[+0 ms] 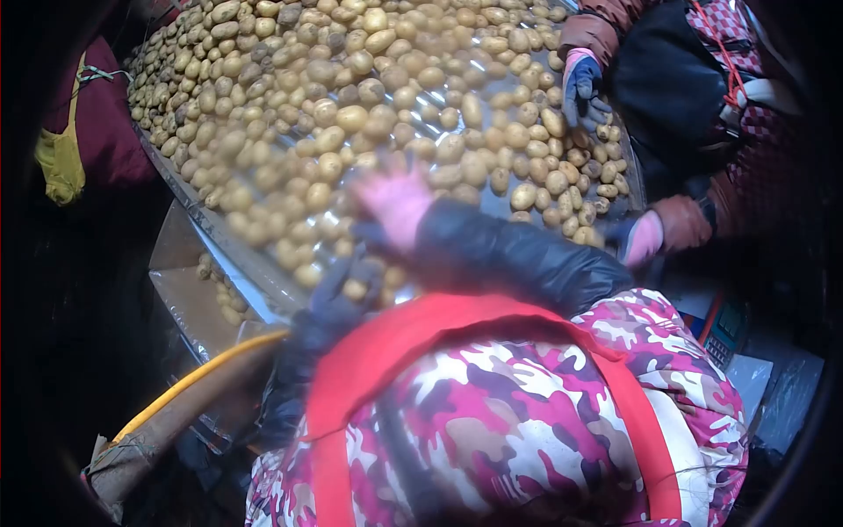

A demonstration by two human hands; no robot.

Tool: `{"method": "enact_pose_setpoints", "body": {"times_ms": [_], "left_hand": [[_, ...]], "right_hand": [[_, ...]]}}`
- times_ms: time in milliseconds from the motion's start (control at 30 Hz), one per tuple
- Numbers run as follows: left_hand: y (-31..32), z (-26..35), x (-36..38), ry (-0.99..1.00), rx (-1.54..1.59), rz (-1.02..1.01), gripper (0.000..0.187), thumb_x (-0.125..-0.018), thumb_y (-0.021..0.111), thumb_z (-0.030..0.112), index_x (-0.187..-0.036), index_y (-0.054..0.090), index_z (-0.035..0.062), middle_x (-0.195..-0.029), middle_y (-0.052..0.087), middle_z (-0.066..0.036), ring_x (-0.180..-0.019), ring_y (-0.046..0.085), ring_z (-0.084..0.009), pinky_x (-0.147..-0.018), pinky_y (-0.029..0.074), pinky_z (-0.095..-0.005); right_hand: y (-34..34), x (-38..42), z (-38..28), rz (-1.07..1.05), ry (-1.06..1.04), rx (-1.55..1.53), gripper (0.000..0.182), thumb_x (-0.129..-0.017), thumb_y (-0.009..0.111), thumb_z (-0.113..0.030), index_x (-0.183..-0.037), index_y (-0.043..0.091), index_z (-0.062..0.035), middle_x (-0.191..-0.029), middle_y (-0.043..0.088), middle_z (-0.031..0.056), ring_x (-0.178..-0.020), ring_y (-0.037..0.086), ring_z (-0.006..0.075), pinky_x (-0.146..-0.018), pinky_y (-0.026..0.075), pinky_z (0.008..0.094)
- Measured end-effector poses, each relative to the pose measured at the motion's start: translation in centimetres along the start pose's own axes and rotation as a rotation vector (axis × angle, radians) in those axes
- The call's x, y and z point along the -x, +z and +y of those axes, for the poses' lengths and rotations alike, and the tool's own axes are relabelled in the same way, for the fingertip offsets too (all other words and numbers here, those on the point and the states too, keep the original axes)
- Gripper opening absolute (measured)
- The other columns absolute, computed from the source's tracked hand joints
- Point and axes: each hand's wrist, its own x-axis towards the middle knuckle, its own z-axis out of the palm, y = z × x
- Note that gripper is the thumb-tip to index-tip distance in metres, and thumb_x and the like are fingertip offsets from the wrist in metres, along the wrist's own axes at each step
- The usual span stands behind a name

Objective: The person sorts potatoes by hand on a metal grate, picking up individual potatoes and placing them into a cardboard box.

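Observation:
Potatoes (351, 117) cover a wide metal sorting table (294, 140), its wet surface showing between them. My right hand (395, 202), in a pink and dark blue glove, reaches across from the right over the potatoes. It is blurred by motion, its fingers look spread, and no potato shows in it. Lower and to the left, my left hand (338, 285) wears a dark glove at the table's near end. A single potato (355, 290) lies against its fingers; the blur hides whether they close around it.
A co-worker's gloved hands (584, 88) are among potatoes at the right edge. A cardboard box (180, 307) with some potatoes stands below the table's left edge, near a yellow-rimmed container (193, 378). A keypad device (724, 329) sits at right. Another person's maroon clothing (110, 123) shows at upper left.

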Motion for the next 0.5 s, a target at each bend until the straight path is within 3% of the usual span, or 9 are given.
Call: {"method": "enact_pose_setpoints", "body": {"times_ms": [33,100,133,233,267,367,433,500], "left_hand": [[0.4,0.3,0.2,0.008,-0.073,-0.022,0.044,-0.111,0.050,0.040,-0.134,0.058,0.0031,-0.125,0.063,-0.013,-0.116,0.060,-0.0236,-0.105,0.049,-0.0396],[1.1,0.8,0.6,0.029,-0.220,-0.064,0.046,-0.111,0.049,0.039,-0.137,0.056,0.0010,-0.125,0.063,-0.013,-0.116,0.059,-0.0238,-0.106,0.048,-0.0385],[1.4,0.8,0.7,0.011,-0.128,-0.082,0.045,-0.111,0.050,0.038,-0.136,0.056,0.0011,-0.125,0.063,-0.012,-0.116,0.059,-0.0237,-0.106,0.048,-0.0381],[3.6,2.5,1.4,-0.192,0.039,0.076,0.043,-0.112,0.049,0.036,-0.135,0.057,0.0006,-0.122,0.064,-0.012,-0.115,0.060,-0.0236,-0.105,0.049,-0.0369],[4.2,3.0,1.6,-0.215,0.008,0.110,0.043,-0.112,0.049,0.035,-0.135,0.057,0.0002,-0.121,0.064,-0.012,-0.113,0.060,-0.0232,-0.104,0.049,-0.0363],[4.9,3.5,2.0,-0.179,-0.105,0.135,0.041,-0.113,0.048,0.033,-0.134,0.057,-0.0018,-0.115,0.066,-0.012,-0.106,0.063,-0.0214,-0.098,0.053,-0.0339],[5.0,3.4,1.9,-0.200,0.035,0.175,0.041,-0.114,0.047,0.031,-0.133,0.058,-0.0038,-0.111,0.067,-0.011,-0.099,0.064,-0.0197,-0.093,0.055,-0.0319],[5.7,3.5,2.1,-0.198,0.124,0.221,0.041,-0.115,0.046,0.030,-0.129,0.060,-0.0053,-0.108,0.067,-0.011,-0.095,0.065,-0.0186,-0.089,0.055,-0.0302]], "right_hand": [[1.7,1.6,-0.8,0.132,-0.090,-0.025,0.066,-0.096,0.066,-0.052,-0.151,0.052,-0.0188,-0.159,0.045,0.0118,-0.151,0.037,0.0403,-0.118,0.023,0.0762],[1.7,4.9,-1.3,0.020,-0.266,-0.075,0.061,-0.097,0.065,-0.047,-0.150,0.052,-0.0199,-0.158,0.046,0.0122,-0.151,0.037,0.0382,-0.118,0.023,0.0763],[2.3,5.9,-0.9,0.035,-0.348,-0.156,0.059,-0.096,0.066,-0.040,-0.150,0.052,-0.0211,-0.158,0.046,0.0129,-0.149,0.041,0.0367,-0.118,0.025,0.0749],[1.2,9.4,2.1,-0.046,-0.260,-0.338,0.057,-0.095,0.067,-0.036,-0.148,0.054,-0.0203,-0.158,0.046,0.0137,-0.146,0.046,0.0356,-0.115,0.029,0.0754],[3.2,10.2,4.2,0.041,-0.277,-0.271,0.051,-0.095,0.066,-0.033,-0.144,0.058,-0.0185,-0.152,0.053,0.0152,-0.137,0.054,0.0361,-0.112,0.040,0.0653],[2.3,11.4,8.9,0.046,-0.269,-0.387,0.044,-0.096,0.066,-0.031,-0.138,0.063,-0.0173,-0.143,0.060,0.0174,-0.127,0.061,0.0369,-0.105,0.049,0.0535],[-1.7,11.6,10.1,0.145,0.222,-0.583,0.037,-0.098,0.062,-0.030,-0.132,0.067,-0.0151,-0.129,0.067,0.0200,-0.114,0.066,0.0385,-0.098,0.053,0.0454],[-2.7,9.2,13.7,0.401,0.562,-0.274,0.037,-0.100,0.058,-0.031,-0.131,0.067,-0.0131,-0.125,0.069,0.0229,-0.113,0.067,0.0398,-0.098,0.053,0.0479]]}}
